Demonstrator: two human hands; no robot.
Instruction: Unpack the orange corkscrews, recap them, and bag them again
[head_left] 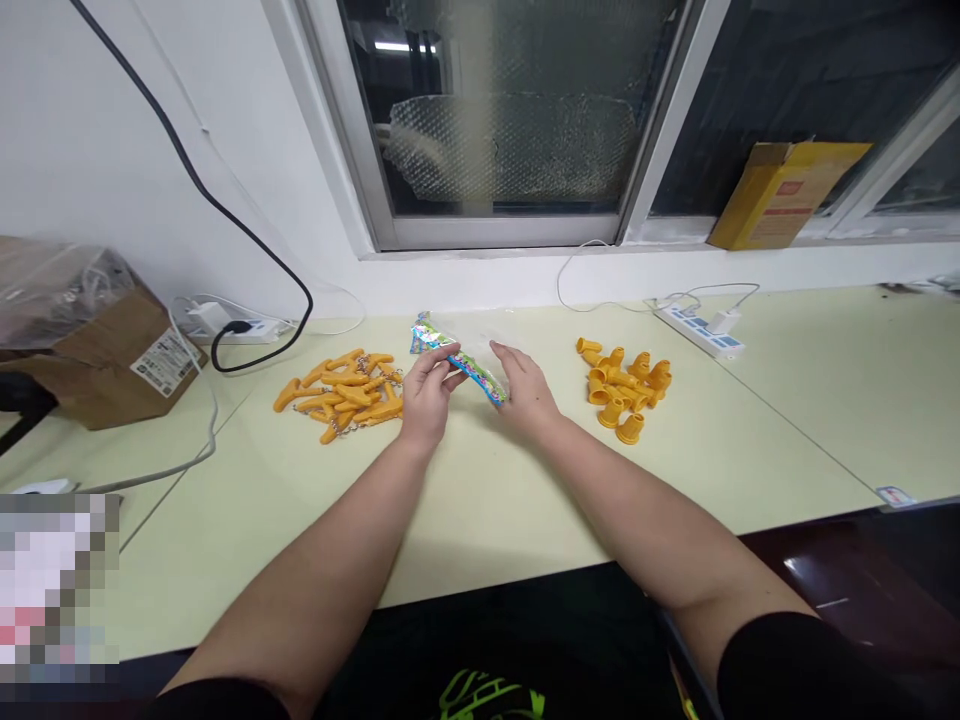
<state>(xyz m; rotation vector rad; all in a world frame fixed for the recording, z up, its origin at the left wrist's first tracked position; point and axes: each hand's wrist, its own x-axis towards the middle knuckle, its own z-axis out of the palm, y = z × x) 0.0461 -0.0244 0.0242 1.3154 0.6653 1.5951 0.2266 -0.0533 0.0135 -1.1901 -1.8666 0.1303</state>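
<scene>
A clear plastic bag [474, 368] with a colourful printed blue and green strip is held above the table between my hands. My left hand [427, 397] is closed, pinching the printed strip near its middle. At the strip's right end, my right hand [529, 388] grips the bag's side, its fingers fairly straight and its thumb hidden. To the left of my left hand lies a pile of orange-yellow T-shaped plastic handles [352, 393] with small metal chains. Several yellow flared plastic cups [626, 385] are heaped to the right of my right hand.
A cardboard box [112, 350] with plastic in it stands at the left. One power strip [259, 330] and black cable lie beside it; another power strip [697, 330] is at the right rear. A yellow carton [784, 195] leans on the window. The pale table [480, 520] has a near edge.
</scene>
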